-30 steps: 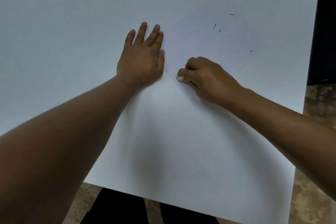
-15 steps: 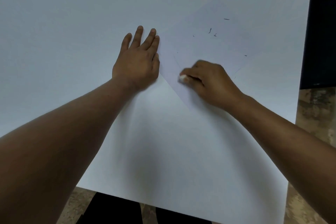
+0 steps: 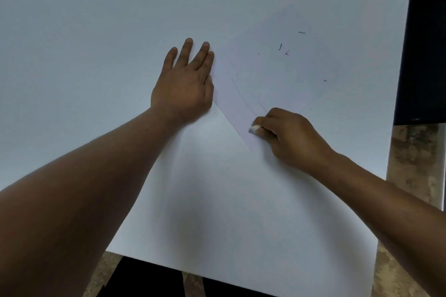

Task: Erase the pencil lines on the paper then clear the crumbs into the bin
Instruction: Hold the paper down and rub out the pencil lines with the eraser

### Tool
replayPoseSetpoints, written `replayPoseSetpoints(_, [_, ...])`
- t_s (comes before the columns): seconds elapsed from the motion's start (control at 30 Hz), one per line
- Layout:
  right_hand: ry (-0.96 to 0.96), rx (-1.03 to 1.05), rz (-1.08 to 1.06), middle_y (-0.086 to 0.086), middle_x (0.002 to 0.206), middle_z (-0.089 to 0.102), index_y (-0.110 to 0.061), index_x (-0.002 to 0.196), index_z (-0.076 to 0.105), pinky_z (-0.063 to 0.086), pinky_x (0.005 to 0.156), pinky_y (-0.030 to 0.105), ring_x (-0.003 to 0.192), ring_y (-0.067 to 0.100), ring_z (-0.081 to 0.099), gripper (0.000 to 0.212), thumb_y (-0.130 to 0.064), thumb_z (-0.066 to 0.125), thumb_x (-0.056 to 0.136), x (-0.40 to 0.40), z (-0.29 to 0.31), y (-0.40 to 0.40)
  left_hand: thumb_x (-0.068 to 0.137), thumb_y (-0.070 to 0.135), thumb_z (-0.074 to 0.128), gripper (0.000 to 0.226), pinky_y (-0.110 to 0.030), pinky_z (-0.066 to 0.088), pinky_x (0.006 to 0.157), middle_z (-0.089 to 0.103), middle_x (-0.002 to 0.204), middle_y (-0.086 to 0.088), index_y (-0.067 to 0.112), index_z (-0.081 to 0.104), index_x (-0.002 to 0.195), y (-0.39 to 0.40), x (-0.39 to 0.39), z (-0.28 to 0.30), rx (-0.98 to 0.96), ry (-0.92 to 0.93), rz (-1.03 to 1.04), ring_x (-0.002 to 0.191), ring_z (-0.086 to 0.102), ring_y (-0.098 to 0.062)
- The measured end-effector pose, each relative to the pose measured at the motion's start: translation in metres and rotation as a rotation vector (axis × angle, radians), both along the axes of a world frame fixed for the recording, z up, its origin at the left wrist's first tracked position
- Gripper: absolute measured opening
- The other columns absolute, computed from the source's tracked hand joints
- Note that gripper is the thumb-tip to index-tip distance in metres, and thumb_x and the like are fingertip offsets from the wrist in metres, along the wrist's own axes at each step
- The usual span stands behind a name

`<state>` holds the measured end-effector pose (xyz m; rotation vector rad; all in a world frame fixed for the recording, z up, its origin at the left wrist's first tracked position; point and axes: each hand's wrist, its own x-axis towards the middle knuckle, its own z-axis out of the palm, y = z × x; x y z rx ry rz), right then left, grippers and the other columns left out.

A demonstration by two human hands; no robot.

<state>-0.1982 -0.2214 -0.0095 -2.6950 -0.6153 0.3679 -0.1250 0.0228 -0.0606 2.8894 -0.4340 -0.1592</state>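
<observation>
An eraser [image 3: 254,129] is pinched between the curled fingertips of the right hand [image 3: 293,138], its grey-smudged tip pressed to the paper [image 3: 277,72] close to the sheet's near corner; the low pinch is judged to give firm downward pressure for rubbing. From the eraser, faint curved pencil lines [image 3: 243,96] run toward 11 o'clock and are not yet removed, so the erasing step is judged unfinished. The left hand [image 3: 184,84] lies flat at 9 o'clock of the sheet, fingers straight and close together with the little finger slightly apart, its thumb side touching the sheet's left edge; this placement is judged to brace the paper against sliding under the rubbing. The paper sits turned corner-on upon a large white board [image 3: 96,31]. Dark crumbs [image 3: 281,47] are scattered at 12 to 1 o'clock of the eraser, well apart from both hands, with one more near the sheet's right corner. A dark object [image 3: 427,55] is seen at 3 o'clock, off the board; whether it is the bin cannot be told.
</observation>
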Motion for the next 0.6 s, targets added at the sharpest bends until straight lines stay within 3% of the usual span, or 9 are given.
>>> replayPoseSetpoints(0.13, [0.020, 0.140, -0.112, -0.003, 0.087, 0.067, -0.021, 0.105, 0.075, 0.045, 0.077, 0.026, 0.082, 0.013, 0.061, 0.021, -0.029, 0.055, 0.101, 0.040, 0.009, 0.027, 0.100, 0.033, 0.015, 0.066, -0.050, 0.008, 0.127, 0.022, 0.169, -0.005, 0.011, 0.023, 0.161, 0.001, -0.001, -0.002, -0.045, -0.008, 0.005, 0.158, 0.010, -0.032])
replayPoseSetpoints(0.23, [-0.057, 0.154, -0.087, -0.009, 0.083, 0.063, -0.019, 0.104, 0.075, 0.039, 0.071, 0.020, 0.079, 0.010, 0.058, 0.023, -0.031, 0.055, 0.100, 0.073, 0.009, 0.058, 0.101, 0.023, 0.025, 0.063, -0.050, 0.008, 0.127, 0.027, 0.168, -0.007, 0.011, 0.016, 0.163, 0.003, -0.004, -0.001, -0.143, -0.015, 0.025, 0.157, 0.013, -0.031])
replayPoseSetpoints(0.4, [-0.165, 0.029, 0.054, 0.007, 0.084, 0.060, -0.012, 0.097, 0.072, 0.046, 0.068, 0.035, 0.077, 0.024, 0.058, 0.027, -0.027, 0.050, 0.097, 0.104, -0.007, 0.088, 0.101, 0.011, 0.030, 0.062, -0.048, 0.009, 0.127, 0.041, 0.161, -0.007, 0.007, 0.015, 0.162, 0.001, -0.002, -0.003, -0.216, -0.021, 0.056, 0.157, 0.014, -0.029])
replayPoseSetpoints(0.6, [-0.290, -0.067, 0.232, 0.011, 0.075, 0.051, 0.000, 0.091, 0.069, 0.030, 0.057, 0.030, 0.068, 0.024, 0.044, 0.020, -0.013, 0.054, 0.096, 0.105, -0.011, 0.079, 0.103, 0.016, 0.028, 0.060, -0.046, 0.005, 0.128, 0.034, 0.165, -0.006, 0.005, 0.016, 0.161, -0.001, -0.001, -0.003, -0.207, -0.015, 0.059, 0.158, 0.011, -0.027])
